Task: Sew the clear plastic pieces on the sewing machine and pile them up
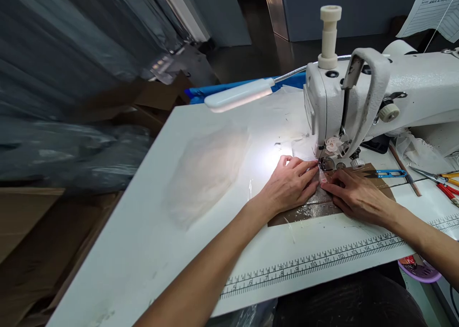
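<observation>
A white sewing machine stands at the right, its needle area low over the table. Just left of the presser foot, my left hand lies palm down with its fingers close together at a small piece of pale, sheer fabric. On the other side of the foot, my right hand is bent, thumb and fingertips drawn together at the fabric's edge. Both hands rest over a brown sheet on the tabletop. What lies under the fingertips is largely hidden. A pale fabric flower sits by the needle bar.
Blue thread snips, a brown stick and scissors lie to the right. A lit lamp hangs over the white table. A printed ruler runs along the front edge. Cardboard boxes stand at left.
</observation>
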Demonstrator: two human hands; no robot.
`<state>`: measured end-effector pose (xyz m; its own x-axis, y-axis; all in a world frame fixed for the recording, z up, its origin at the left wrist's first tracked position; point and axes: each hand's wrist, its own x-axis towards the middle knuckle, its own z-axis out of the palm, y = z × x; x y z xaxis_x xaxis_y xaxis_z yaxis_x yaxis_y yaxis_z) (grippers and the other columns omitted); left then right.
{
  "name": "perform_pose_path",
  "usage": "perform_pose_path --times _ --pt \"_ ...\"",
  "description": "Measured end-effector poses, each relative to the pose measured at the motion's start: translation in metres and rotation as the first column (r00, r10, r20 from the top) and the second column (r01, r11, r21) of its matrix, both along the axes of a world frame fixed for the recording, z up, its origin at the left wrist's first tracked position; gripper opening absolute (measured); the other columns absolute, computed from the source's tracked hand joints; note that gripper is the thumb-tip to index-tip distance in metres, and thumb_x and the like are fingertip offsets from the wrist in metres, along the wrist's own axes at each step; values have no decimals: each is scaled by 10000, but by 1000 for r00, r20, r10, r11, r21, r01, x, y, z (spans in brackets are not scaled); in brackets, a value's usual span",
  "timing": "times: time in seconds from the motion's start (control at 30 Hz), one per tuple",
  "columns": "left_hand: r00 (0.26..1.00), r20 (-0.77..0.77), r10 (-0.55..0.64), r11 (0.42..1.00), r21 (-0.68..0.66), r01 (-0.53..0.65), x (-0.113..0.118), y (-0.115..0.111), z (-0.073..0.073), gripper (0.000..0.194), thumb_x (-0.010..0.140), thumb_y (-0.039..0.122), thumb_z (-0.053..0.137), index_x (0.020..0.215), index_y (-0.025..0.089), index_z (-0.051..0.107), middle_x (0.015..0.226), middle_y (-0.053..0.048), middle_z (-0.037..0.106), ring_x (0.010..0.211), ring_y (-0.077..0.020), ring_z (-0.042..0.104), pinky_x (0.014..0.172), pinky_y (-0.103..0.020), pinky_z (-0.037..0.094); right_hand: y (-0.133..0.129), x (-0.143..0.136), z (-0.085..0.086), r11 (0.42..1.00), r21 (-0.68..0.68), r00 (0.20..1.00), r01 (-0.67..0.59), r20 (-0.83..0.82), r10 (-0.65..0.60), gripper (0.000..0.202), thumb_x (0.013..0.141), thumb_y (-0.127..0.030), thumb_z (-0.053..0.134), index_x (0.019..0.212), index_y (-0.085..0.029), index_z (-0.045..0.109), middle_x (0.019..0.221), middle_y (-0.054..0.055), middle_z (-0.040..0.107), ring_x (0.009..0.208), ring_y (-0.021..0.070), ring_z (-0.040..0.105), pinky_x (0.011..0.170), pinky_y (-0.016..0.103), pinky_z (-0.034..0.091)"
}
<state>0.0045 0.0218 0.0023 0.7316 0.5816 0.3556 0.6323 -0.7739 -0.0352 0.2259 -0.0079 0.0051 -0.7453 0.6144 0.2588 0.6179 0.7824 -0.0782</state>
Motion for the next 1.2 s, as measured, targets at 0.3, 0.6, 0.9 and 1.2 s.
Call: perform_pose_path --times 0.3,0.6,0.9,1.2 --pt "993 114 -7 1000 -26 10 0 1 -4 332 980 297 406 1149 148 651 1195 -112 684 904 -240 596 792 -448 440 -1 -2 0 999 -40 1000 24 -5 -24 267 960 -163 378 1114 -147 595 981 114 551 835 191 528 714 356 532" --pt "990 140 -23 998 -48 30 -1 2 -5 320 983 315 423 1140 179 667 1229 -96 677 916 -240 602 815 -459 444 -3 -1 -2 997 -76 999 23 -41 -26 251 950 -165 411 1127 -164 590 981 115 538 884 212 527 748 384 526" --pt "995 95 -36 997 69 29 1 0 -5 305 995 286 408 1139 170 651 1229 -82 677 902 -228 610 881 -469 417 -2 -1 -4 1000 -3 997 16 -76 -16 247 912 -127 421 1064 -148 615 967 107 555 828 191 523 719 358 515" --pt "969 225 -102 988 136 73 1 -8 5 179 938 225 489 886 171 653 892 -50 712 715 -165 568 687 -350 423 -4 0 -4 999 -2 992 45 -119 -45 282 923 -144 421 1107 -159 634 969 104 568 847 193 544 711 346 516"
